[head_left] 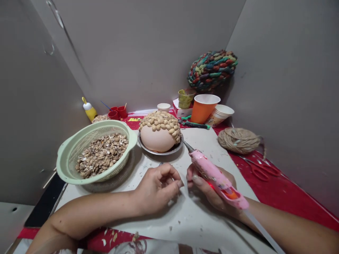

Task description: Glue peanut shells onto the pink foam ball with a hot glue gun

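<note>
My right hand [212,194] is wrapped round a pink hot glue gun [212,173]. Its metal nozzle points up and left, and a clear glue stick [262,231] sticks out of its back end. My left hand [160,187] is closed, thumb and fingertips brought together; whatever they pinch, if anything, I cannot make out. Beyond both hands a smooth peach-coloured dome, like a balloon [156,138], rests in a shallow metal dish [161,153]. Rows of tan nutshells [161,121] cover its top and right side, while the lower front is bare.
At left, a green colander [63,158] holds a heap of nutshells [103,153]. Twine [238,140] and red-handled scissors [262,173] lie right. Behind stand an orange cup [203,111], pliers [197,125], small red cups [122,112], a yellow bottle [90,112] and a multicoloured woven piece [213,70].
</note>
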A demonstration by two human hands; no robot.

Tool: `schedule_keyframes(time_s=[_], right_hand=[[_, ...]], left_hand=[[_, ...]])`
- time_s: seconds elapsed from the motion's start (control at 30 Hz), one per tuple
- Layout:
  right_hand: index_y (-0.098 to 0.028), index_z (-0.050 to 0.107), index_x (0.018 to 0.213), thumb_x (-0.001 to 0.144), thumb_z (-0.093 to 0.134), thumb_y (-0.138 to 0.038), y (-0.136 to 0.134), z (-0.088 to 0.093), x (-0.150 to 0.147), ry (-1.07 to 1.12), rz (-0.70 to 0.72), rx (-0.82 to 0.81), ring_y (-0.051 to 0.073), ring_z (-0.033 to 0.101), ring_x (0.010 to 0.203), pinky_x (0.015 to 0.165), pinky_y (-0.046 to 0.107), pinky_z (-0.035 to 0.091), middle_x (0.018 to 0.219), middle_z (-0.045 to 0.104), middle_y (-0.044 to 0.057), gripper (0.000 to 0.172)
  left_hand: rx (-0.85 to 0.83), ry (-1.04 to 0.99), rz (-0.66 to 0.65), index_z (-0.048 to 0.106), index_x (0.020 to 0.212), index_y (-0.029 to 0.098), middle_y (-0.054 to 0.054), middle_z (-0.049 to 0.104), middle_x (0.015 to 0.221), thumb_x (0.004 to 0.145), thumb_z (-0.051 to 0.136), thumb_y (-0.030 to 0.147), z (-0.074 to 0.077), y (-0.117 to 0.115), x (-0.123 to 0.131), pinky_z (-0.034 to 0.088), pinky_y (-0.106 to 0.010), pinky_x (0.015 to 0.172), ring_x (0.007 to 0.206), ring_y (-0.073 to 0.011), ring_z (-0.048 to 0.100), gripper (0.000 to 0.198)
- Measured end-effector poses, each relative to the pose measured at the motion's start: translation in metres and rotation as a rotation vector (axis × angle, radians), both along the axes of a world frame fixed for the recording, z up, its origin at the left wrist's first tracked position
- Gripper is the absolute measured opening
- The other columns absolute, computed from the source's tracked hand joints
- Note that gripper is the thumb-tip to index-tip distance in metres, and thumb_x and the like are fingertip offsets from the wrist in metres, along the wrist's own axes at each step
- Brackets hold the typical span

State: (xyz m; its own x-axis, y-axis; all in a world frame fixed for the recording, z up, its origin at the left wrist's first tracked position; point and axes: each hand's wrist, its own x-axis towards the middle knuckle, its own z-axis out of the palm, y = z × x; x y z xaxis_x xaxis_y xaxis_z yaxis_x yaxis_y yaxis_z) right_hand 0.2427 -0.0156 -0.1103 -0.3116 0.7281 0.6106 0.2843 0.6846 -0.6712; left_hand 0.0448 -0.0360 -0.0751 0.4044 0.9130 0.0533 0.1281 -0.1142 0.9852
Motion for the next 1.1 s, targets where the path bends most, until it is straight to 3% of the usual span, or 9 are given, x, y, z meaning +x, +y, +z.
schedule_keyframes(time_s=[0.2, 0.43, 0.5, 0.57, 0.63, 0.67, 0.77, 0.83, 1.1], right_hand=[[-0.022, 0.058, 0.078, 0.091, 0.058, -0.020, 0.006, 0.003, -0.005, 0.004, -0.025, 0.035, 0.011, 0.059, 0.045, 0.047, 0.021, 0.048, 0.057, 0.062, -0.002, 0.014], [-0.024, 0.058, 0.081, 0.087, 0.059, -0.020, 0.007, 0.000, -0.001, -0.062, -0.062, 0.086, 0.017, 0.066, 0.053, 0.047, 0.024, 0.051, 0.063, 0.067, 0.002, 0.007], [-0.023, 0.058, 0.079, 0.086, 0.060, -0.020, 0.007, -0.002, -0.001, -0.069, -0.058, 0.068, 0.017, 0.067, 0.053, 0.046, 0.025, 0.051, 0.065, 0.068, 0.003, 0.008], [-0.023, 0.058, 0.079, 0.086, 0.060, -0.020, 0.008, -0.004, -0.001, -0.059, -0.042, 0.086, 0.017, 0.066, 0.053, 0.046, 0.024, 0.051, 0.064, 0.067, 0.003, 0.008], [-0.024, 0.058, 0.082, 0.086, 0.060, -0.018, 0.010, -0.004, -0.002, -0.041, -0.026, 0.128, 0.016, 0.064, 0.051, 0.047, 0.024, 0.051, 0.062, 0.066, 0.001, 0.007], [-0.024, 0.058, 0.083, 0.086, 0.059, -0.017, 0.011, -0.003, -0.002, -0.042, -0.018, 0.149, 0.015, 0.063, 0.049, 0.047, 0.024, 0.050, 0.061, 0.065, 0.000, 0.007], [-0.024, 0.057, 0.084, 0.087, 0.058, -0.015, 0.012, 0.002, -0.004, -0.078, -0.008, 0.176, 0.013, 0.061, 0.046, 0.048, 0.023, 0.050, 0.058, 0.063, -0.002, 0.009], [-0.024, 0.056, 0.083, 0.087, 0.057, -0.015, 0.012, 0.007, -0.005, -0.104, 0.001, 0.181, 0.013, 0.060, 0.046, 0.047, 0.022, 0.049, 0.057, 0.063, -0.002, 0.010], [-0.022, 0.055, 0.075, 0.089, 0.055, -0.017, 0.014, 0.009, -0.006, -0.104, 0.009, 0.185, 0.010, 0.056, 0.044, 0.045, 0.019, 0.046, 0.056, 0.059, -0.002, 0.014]], left_hand=[[0.043, 0.101, 0.016, 0.057, 0.073, 0.017, 0.000, 0.060, 0.065, 0.081, 0.063, 0.017, 0.051, -0.009, -0.037, 0.045, -0.022, 0.056, 0.058, -0.0096, 0.053, 0.010], [0.141, 0.200, 0.441, 0.059, 0.079, 0.018, 0.000, 0.066, 0.070, 0.078, 0.069, 0.019, 0.092, 0.020, -0.110, 0.052, -0.025, 0.058, 0.059, -0.0116, 0.061, 0.010], [0.178, 0.219, 0.529, 0.062, 0.093, 0.018, -0.006, 0.072, 0.098, 0.074, 0.070, 0.018, 0.097, 0.037, -0.130, 0.054, -0.027, 0.060, 0.065, -0.0125, 0.065, 0.020], [0.168, 0.265, 0.518, 0.052, 0.132, 0.027, -0.012, 0.060, 0.136, 0.066, 0.073, 0.013, 0.098, 0.054, -0.147, 0.055, -0.029, 0.061, 0.082, -0.0195, 0.071, 0.071], [0.171, 0.366, 0.496, 0.043, 0.144, 0.029, -0.015, 0.048, 0.151, 0.064, 0.075, 0.015, 0.096, 0.071, -0.158, 0.055, -0.030, 0.062, 0.090, -0.0226, 0.072, 0.087], [0.161, 0.444, 0.459, 0.048, 0.139, 0.025, -0.016, 0.053, 0.147, 0.066, 0.074, 0.020, 0.094, 0.079, -0.160, 0.056, -0.032, 0.065, 0.092, -0.0232, 0.071, 0.078], [0.101, 0.720, 0.330, 0.069, 0.102, 0.016, -0.011, 0.075, 0.103, 0.074, 0.071, 0.037, 0.087, 0.102, -0.158, 0.055, -0.036, 0.074, 0.083, -0.0225, 0.070, 0.035], [0.077, 0.832, 0.271, 0.073, 0.085, 0.017, -0.006, 0.076, 0.082, 0.074, 0.072, 0.042, 0.082, 0.116, -0.152, 0.052, -0.035, 0.073, 0.076, -0.0220, 0.068, 0.027], [0.095, 0.945, 0.201, 0.078, 0.073, 0.019, -0.005, 0.077, 0.076, 0.067, 0.072, 0.037, 0.061, 0.149, -0.143, 0.047, -0.032, 0.069, 0.073, -0.0237, 0.066, 0.020]])
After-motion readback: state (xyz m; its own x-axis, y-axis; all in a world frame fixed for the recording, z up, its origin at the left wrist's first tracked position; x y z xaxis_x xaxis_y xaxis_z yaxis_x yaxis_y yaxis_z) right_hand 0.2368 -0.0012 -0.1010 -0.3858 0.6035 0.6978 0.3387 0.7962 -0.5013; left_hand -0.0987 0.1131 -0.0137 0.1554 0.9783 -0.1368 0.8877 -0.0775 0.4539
